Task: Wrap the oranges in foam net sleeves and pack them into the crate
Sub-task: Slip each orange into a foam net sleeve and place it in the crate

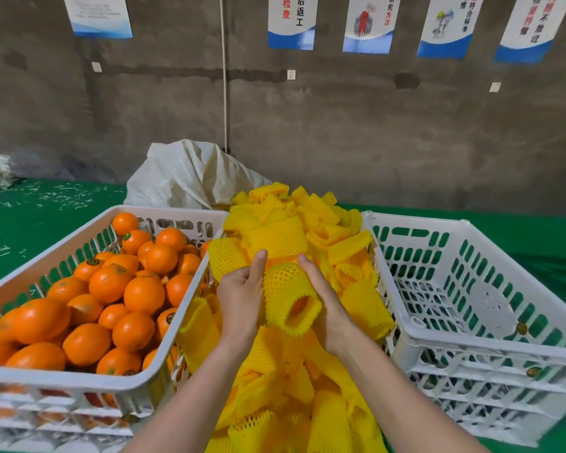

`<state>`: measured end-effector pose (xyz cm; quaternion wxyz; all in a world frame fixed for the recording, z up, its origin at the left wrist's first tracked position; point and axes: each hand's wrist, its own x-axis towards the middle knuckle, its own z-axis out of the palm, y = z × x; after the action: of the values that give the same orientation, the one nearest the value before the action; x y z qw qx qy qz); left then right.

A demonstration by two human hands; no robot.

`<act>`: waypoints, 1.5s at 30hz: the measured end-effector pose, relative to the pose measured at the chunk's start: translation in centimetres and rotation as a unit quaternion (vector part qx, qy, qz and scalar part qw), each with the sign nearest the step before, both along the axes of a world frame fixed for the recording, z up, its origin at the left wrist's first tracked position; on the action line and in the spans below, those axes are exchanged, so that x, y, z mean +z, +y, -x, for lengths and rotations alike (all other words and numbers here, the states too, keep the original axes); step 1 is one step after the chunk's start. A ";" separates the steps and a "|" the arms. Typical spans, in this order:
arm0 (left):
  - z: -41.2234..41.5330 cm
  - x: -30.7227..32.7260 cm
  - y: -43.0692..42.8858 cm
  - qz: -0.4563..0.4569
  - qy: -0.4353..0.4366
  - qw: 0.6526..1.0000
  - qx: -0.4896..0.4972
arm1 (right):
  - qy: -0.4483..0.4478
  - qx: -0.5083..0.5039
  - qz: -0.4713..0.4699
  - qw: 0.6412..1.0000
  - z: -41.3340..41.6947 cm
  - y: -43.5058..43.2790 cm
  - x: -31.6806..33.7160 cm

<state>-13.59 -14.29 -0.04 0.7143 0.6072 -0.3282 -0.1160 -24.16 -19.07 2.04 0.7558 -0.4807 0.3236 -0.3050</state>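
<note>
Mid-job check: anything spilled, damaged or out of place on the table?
Only litter: white shreds scattered on the green table cover behind the white plastic crate of oranges. Yellow foam net sleeves lie heaped loose beside it. Nothing, including the held sleeved orange, looks damaged.

Fruit-packing workshop. A green-covered desk (pixel 30 217) carries a bulk heap of yellow foam net sleeves (pixel 294 223). Left of the heap: a white slotted plastic crate (pixel 177 210) filled with loose oranges (pixel 111 282). Right of it: a second white slotted plastic crate (pixel 419 219). Behind it: a white woven sack (pixel 190 174) and a bare concrete wall (pixel 340 125) hung with blue-edged printed notices (pixel 291 21).
</note>
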 end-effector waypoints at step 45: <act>1.2 0.0 2.6 -0.045 0.406 0.805 -0.429 | -0.016 -0.099 0.282 0.954 1.0 -1.2 -2.1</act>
<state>-14.76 -11.65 0.01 0.6316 0.3328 -0.2297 -0.6615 -25.19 -20.29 -0.08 0.5600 -0.6351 0.2585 -0.4650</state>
